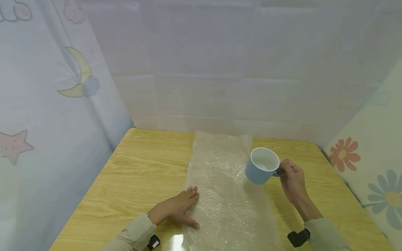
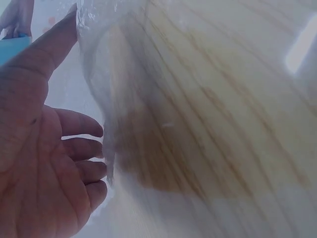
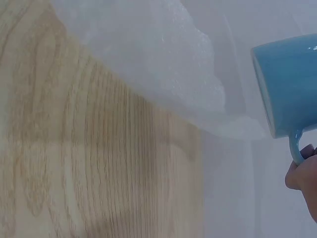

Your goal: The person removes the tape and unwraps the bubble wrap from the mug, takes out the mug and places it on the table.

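Observation:
A blue mug [image 1: 258, 173] with a white inside is tilted slightly in the air over the right side of a sheet of bubble wrap [image 1: 220, 195]. My right hand [image 1: 292, 177] pinches the mug by its handle, which also shows in the right wrist view beside the blue mug [image 3: 292, 87]. At the sheet's left edge, my left hand [image 1: 180, 206] touches the bubble wrap with fingers spread and thumb apart. In the left wrist view, the fingertips of my left hand [image 2: 47, 158] meet the clear edge of the wrap.
The bubble wrap lies lengthwise across a wooden table [image 1: 138, 174]. A pale sheet hangs as a back wall [image 1: 201, 69] behind the table. Printed curtains stand at the left, with a moon [image 1: 80, 75], and at the right, with flowers [image 1: 345, 154].

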The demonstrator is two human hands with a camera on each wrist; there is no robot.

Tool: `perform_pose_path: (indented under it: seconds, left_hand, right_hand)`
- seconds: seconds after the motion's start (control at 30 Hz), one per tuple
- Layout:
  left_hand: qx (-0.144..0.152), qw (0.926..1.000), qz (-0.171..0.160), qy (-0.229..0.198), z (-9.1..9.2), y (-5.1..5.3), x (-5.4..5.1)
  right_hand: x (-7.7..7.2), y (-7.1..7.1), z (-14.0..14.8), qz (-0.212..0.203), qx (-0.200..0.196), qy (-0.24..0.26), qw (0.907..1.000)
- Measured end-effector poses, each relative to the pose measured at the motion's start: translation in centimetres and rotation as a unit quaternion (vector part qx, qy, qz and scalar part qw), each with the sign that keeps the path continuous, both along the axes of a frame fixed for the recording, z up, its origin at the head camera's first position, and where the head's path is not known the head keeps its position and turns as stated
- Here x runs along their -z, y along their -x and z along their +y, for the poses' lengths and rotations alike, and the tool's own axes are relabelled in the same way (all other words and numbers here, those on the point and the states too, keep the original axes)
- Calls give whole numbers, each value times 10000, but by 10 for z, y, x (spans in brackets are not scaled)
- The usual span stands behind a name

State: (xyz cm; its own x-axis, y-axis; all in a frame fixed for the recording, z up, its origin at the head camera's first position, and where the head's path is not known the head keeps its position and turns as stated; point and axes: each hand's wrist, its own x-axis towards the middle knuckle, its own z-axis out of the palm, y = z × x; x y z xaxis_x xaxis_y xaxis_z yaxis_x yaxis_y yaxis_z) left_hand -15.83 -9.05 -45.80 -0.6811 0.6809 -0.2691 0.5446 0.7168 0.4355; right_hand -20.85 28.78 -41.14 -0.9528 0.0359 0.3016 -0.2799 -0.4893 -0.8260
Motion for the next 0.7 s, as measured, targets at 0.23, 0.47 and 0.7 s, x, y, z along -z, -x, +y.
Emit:
perform_pose_path:
  seconds: [0.23,0.47,0.7]
  left_hand:
    - [-219,9996,132,69,-6,0,4]
    - [-352,9989,239,172,-9,0,3]
    - [-385,9985,361,143,-8,-2,3]
  right_hand:
    - [4,4,13,-129,217,225,9994]
    - [9,11,25,-331,586,353,9971]
    - [19,17,34,-742,1009,509,9908]
